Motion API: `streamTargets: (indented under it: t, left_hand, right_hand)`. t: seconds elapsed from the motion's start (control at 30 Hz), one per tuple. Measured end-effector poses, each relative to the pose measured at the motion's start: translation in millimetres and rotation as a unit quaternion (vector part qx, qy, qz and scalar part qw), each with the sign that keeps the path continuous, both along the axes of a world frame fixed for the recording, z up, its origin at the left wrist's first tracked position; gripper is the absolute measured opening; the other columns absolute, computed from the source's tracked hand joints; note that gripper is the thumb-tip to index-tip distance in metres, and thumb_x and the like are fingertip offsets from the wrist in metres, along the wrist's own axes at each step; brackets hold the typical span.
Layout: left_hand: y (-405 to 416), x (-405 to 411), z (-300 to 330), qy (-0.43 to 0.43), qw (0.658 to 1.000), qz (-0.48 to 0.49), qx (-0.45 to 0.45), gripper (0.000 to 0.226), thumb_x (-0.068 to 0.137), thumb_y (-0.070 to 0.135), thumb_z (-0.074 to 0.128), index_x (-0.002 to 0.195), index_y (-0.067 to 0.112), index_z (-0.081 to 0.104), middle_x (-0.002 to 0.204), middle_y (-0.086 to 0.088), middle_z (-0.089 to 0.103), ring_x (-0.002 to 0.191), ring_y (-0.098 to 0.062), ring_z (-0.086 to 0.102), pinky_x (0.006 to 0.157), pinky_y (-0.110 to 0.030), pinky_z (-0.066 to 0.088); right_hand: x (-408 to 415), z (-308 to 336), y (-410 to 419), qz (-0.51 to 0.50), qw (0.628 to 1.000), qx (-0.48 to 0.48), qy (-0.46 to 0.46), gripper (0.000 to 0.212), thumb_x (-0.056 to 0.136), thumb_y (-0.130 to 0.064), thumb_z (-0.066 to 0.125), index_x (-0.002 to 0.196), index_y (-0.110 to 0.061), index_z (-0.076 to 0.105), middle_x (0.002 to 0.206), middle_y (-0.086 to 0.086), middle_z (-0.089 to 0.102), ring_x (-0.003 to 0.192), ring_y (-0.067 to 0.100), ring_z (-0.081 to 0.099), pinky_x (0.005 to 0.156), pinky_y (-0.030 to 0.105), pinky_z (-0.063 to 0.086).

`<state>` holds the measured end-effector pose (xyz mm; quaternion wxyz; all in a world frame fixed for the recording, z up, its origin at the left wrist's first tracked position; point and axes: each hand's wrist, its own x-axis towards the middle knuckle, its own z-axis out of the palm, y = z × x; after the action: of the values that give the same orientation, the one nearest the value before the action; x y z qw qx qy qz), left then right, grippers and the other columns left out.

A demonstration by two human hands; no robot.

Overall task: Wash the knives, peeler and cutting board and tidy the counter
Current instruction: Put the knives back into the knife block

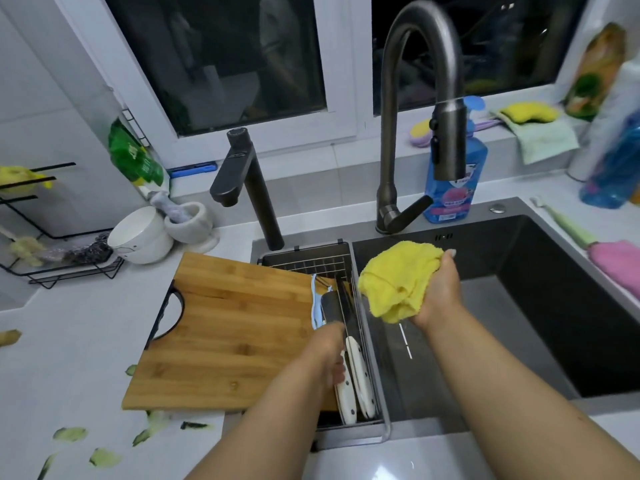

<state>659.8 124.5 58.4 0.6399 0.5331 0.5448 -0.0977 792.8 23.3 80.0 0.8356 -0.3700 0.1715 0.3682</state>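
A bamboo cutting board (235, 327) lies on the counter, its right edge over the wire drain basket (360, 327) at the sink's left end. In the basket lie white-handled knives (362, 379) and a light blue peeler (316, 303). My left hand (329, 355) reaches into the basket and its fingers curl round a white knife handle (346, 389). My right hand (441, 292) holds a crumpled yellow cloth (398, 278) above the dark sink basin (554, 306).
A tall grey faucet (415, 98) arches over the sink, with a smaller dark tap (249, 188) to its left. Blue soap bottle (453, 174) stands behind. White bowls (142, 237) and a wire rack (52, 258) sit at left. Green peel scraps (104, 455) litter the front counter.
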Motion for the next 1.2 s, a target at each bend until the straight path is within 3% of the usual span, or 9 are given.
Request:
streamTargets:
  t: [0.17, 0.37, 0.43, 0.53, 0.7, 0.87, 0.93, 1.03, 1.2]
  left_hand:
    - [-17.6, 7.8, -16.1, -0.020, 0.999, 0.024, -0.029, 0.065, 0.095, 0.056, 0.040, 0.141, 0.011, 0.040, 0.134, -0.014, 0.048, 0.118, -0.032, 0.050, 0.096, -0.041, 0.048]
    - [-22.1, 25.3, -6.5, -0.029, 0.999, 0.043, -0.007, 0.063, 0.097, 0.060, 0.027, 0.139, 0.015, 0.043, 0.140, -0.014, 0.047, 0.116, -0.025, 0.052, 0.094, -0.037, 0.046]
    - [-23.4, 26.2, -5.0, -0.025, 0.999, 0.047, -0.002, 0.066, 0.096, 0.063, 0.023, 0.129, 0.013, 0.053, 0.114, -0.009, 0.063, 0.091, -0.018, 0.058, 0.079, -0.030, 0.049]
    - [-21.7, 29.6, -7.5, 0.001, 0.999, 0.026, 0.023, 0.062, 0.097, 0.062, 0.025, 0.106, 0.010, 0.057, 0.072, -0.004, 0.053, 0.059, -0.013, 0.047, 0.054, -0.022, 0.042]
    - [-26.1, 35.0, 14.7, -0.006, 0.999, -0.035, 0.011, 0.056, 0.106, 0.037, 0.019, 0.124, -0.003, 0.054, 0.086, -0.015, 0.064, 0.077, -0.022, 0.060, 0.069, -0.018, 0.049]
    - [-23.4, 44.1, 3.5, -0.025, 0.999, 0.012, -0.017, 0.051, 0.106, 0.030, 0.021, 0.139, -0.003, 0.040, 0.143, -0.017, 0.047, 0.132, -0.030, 0.045, 0.104, -0.037, 0.037]
    - [-17.7, 37.5, -3.5, -0.017, 0.997, 0.042, -0.054, 0.059, 0.106, 0.039, 0.017, 0.131, -0.004, 0.049, 0.130, -0.019, 0.059, 0.124, -0.032, 0.051, 0.092, -0.039, 0.041]
    - [-13.1, 28.4, -11.9, -0.034, 0.995, 0.074, -0.050, 0.060, 0.104, 0.044, 0.022, 0.089, 0.003, 0.063, 0.069, -0.014, 0.072, 0.079, -0.029, 0.062, 0.058, -0.033, 0.045]
    - [-11.4, 23.9, -15.3, -0.048, 0.995, 0.064, -0.066, 0.030, 0.098, 0.029, 0.048, 0.102, 0.004, 0.064, 0.086, -0.014, 0.066, 0.077, -0.028, 0.063, 0.064, -0.039, 0.055]
  right_hand:
    - [-3.3, -8.1, -5.6, 0.012, 1.000, 0.001, -0.003, 0.071, 0.093, -0.067, 0.022, 0.139, -0.017, 0.044, 0.123, 0.017, 0.058, 0.094, 0.037, 0.060, 0.081, 0.049, 0.048]
    - [0.3, -12.3, -13.3, 0.013, 1.000, -0.012, -0.006, 0.070, 0.092, -0.067, 0.026, 0.138, -0.018, 0.045, 0.128, 0.016, 0.056, 0.105, 0.038, 0.058, 0.100, 0.055, 0.042]
    - [0.5, -14.1, -15.8, 0.013, 1.000, -0.019, -0.009, 0.069, 0.092, -0.067, 0.026, 0.136, -0.018, 0.046, 0.116, 0.015, 0.060, 0.105, 0.038, 0.058, 0.100, 0.054, 0.042]
    - [1.4, -16.1, -18.5, 0.015, 0.999, -0.026, -0.013, 0.070, 0.091, -0.068, 0.026, 0.135, -0.019, 0.048, 0.106, 0.013, 0.062, 0.106, 0.038, 0.059, 0.098, 0.054, 0.044]
    - [5.8, -20.6, -25.2, 0.011, 0.999, -0.038, -0.015, 0.069, 0.090, -0.069, 0.027, 0.133, -0.020, 0.049, 0.107, 0.013, 0.063, 0.103, 0.038, 0.061, 0.095, 0.053, 0.047]
    - [8.1, -19.5, -29.0, 0.007, 0.999, -0.047, -0.012, 0.066, 0.091, -0.068, 0.027, 0.132, -0.021, 0.049, 0.103, 0.012, 0.063, 0.101, 0.037, 0.061, 0.091, 0.052, 0.048]
    - [5.9, -18.1, -27.5, 0.011, 0.999, -0.042, -0.009, 0.067, 0.091, -0.068, 0.027, 0.133, -0.020, 0.049, 0.102, 0.012, 0.063, 0.099, 0.037, 0.061, 0.087, 0.051, 0.048]
    - [3.9, -17.4, -24.2, 0.015, 0.999, -0.040, -0.007, 0.068, 0.092, -0.068, 0.025, 0.134, -0.020, 0.049, 0.101, 0.012, 0.063, 0.097, 0.036, 0.061, 0.078, 0.047, 0.050]
    - [0.9, -17.9, -18.0, 0.018, 0.998, -0.055, -0.022, 0.068, 0.094, -0.065, 0.022, 0.135, -0.019, 0.049, 0.097, 0.010, 0.062, 0.090, 0.033, 0.061, 0.070, 0.043, 0.050]
